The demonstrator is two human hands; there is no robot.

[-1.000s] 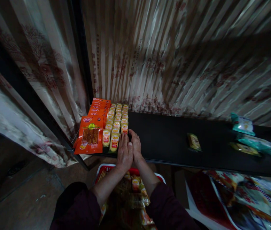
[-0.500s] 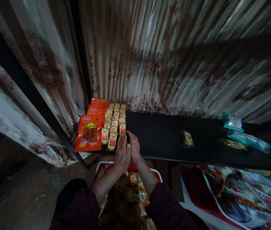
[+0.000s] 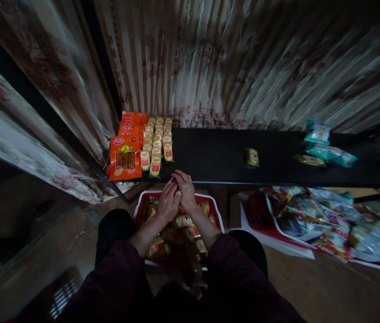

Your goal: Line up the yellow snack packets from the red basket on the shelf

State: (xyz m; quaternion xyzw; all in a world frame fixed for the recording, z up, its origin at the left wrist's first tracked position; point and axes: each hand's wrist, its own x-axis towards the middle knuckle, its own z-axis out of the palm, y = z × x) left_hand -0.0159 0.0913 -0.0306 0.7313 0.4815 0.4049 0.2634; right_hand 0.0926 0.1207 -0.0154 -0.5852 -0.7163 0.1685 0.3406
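My left hand and my right hand are pressed together, fingers straight, just off the front edge of a black shelf and above a red basket. I see nothing held between them. The basket, full of small yellow snack packs, stands on the floor between my knees. On the shelf's left end lie rows of small yellow packs beside a stack of orange snack bags. One single yellow pack lies alone mid-shelf.
Green and teal snack bags lie at the shelf's right end. A large printed plastic bag sprawls on the floor under it. Striped curtains hang behind the shelf and at the left. Wooden floor around me.
Both hands have drawn back from the yellow rows on the shelf to above the basket, still together. The camera has tilted down, showing more of the basket and floor.
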